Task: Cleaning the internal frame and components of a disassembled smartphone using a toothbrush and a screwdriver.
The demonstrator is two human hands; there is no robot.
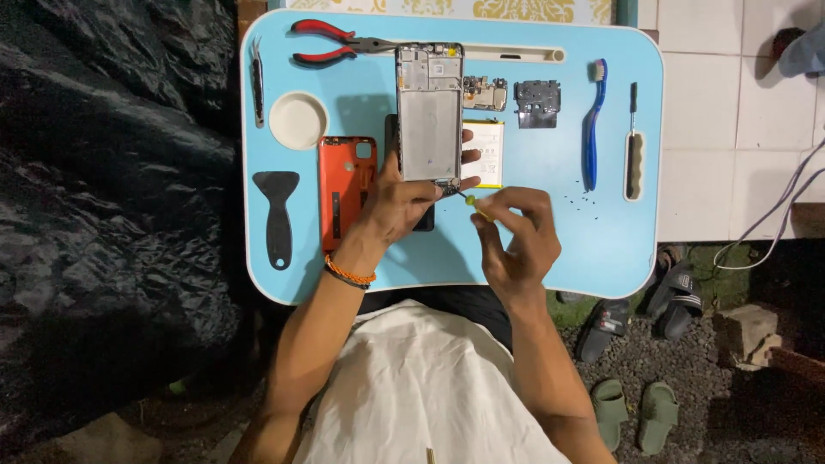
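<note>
Light-blue plastic lap table (601, 241) with white rim sat over our knees, tiled floor and sandals beyond its right edge. Our left hand (400, 202) gripped opened grey phone frame (430, 112) near bottom end, propping it steady. Our right hand (516, 232) pinched small yellow-handled screwdriver (474, 204), tip at frame's lower edge. Orange back cover (344, 189), white battery (486, 153), blue toothbrush (593, 120), red-handled pliers (331, 43) and black scraper (277, 210) spread apart, leaving bare near edge free for our wrists.

Bare forearms, no sleeves showing. An orange braided bracelet (349, 271) with a dark band circles the left wrist, at nine o'clock of the white cloth (421, 387) over the lap.
</note>
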